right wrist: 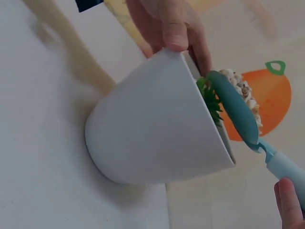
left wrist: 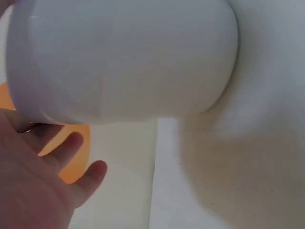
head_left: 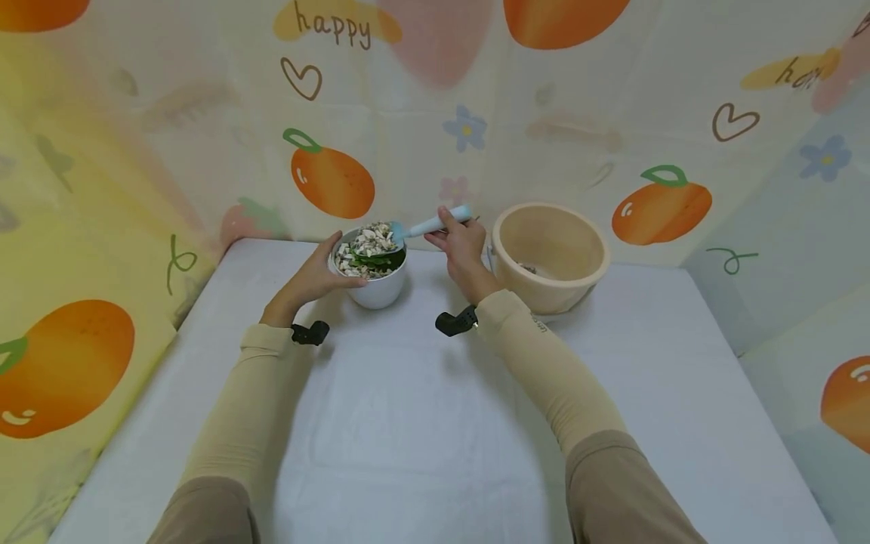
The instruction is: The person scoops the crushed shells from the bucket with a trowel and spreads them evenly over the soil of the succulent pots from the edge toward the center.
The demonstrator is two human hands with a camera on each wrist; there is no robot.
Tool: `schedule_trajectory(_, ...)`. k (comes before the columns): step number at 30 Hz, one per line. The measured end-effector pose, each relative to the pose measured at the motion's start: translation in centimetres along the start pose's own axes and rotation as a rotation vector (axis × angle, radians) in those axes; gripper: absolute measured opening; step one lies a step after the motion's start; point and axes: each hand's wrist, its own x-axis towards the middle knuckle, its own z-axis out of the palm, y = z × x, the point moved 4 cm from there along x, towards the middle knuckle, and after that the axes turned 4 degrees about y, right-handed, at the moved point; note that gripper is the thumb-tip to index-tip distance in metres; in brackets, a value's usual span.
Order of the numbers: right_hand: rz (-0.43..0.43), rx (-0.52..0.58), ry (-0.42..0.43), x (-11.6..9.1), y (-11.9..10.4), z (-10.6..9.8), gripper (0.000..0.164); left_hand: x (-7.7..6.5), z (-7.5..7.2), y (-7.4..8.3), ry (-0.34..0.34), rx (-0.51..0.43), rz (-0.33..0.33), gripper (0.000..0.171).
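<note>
A white flowerpot [head_left: 379, 293] stands on the table, holding a green plant [right wrist: 209, 101] and pale gravel bits. My left hand [head_left: 315, 276] grips its rim from the left, thumb on the near side and fingers round the back. In the left wrist view some fingertips [left wrist: 97, 167] stand off the pot's wall. My right hand [head_left: 464, 253] holds a small blue garden trowel [head_left: 435, 224] by its light-blue handle. The trowel's blade [right wrist: 236, 109] carries a heap of whitish gravel [right wrist: 240, 90] over the pot's mouth, beside the leaves.
To the right of my right hand stands a large cream-coloured pot [head_left: 552, 276] with a little gravel [head_left: 527, 268] at its bottom. A white cloth covers the table [head_left: 408, 423]. Behind rises a fruit-printed curtain [head_left: 421, 136], close to the table's back edge.
</note>
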Motion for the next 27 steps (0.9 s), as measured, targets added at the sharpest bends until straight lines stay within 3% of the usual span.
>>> schedule_trajectory(4,-0.063,-0.084,0.001,-0.3,0.1,0.0,0.013,0.0,0.2,-0.1,-0.011,-0.012,-0.021,0.117)
schedule_trajectory(10,-0.133,-0.202,-0.015,-0.5,0.3,0.0,0.019,-0.5,0.7,0.1,0.045,-0.041,-0.002,0.116)
schedule_trajectory(19,-0.185,-0.252,-0.009,-1.1,0.2,0.1,0.023,-1.0,1.2,0.5,0.129,0.002,0.020,0.115)
schedule_trajectory(27,-0.252,-0.331,-0.012,-1.4,-0.1,0.7,0.028,-0.6,0.4,0.3,0.069,-0.002,0.032,0.116)
